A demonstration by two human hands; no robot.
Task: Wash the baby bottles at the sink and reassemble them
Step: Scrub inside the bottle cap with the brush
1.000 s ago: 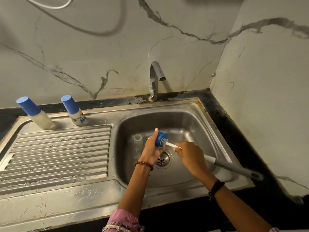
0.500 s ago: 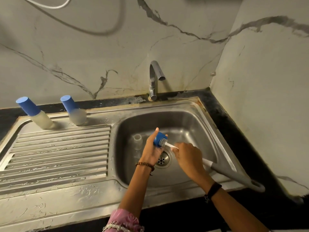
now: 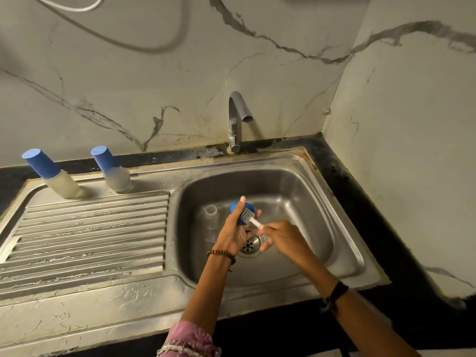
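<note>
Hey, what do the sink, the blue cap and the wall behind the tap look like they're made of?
Sink: brushed stainless steel, dull grey sheen with soft reflections. Blue cap: likely plastic, a flat opaque colour. Wall: looks like marble or marble-print tile, pale with dark veins; cannot tell which.

No text, label, brand or number can be read anywhere in this view.

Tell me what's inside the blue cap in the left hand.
The grey brush head sits at the blue cap's opening; its tip and the cap's interior are hidden.
</note>
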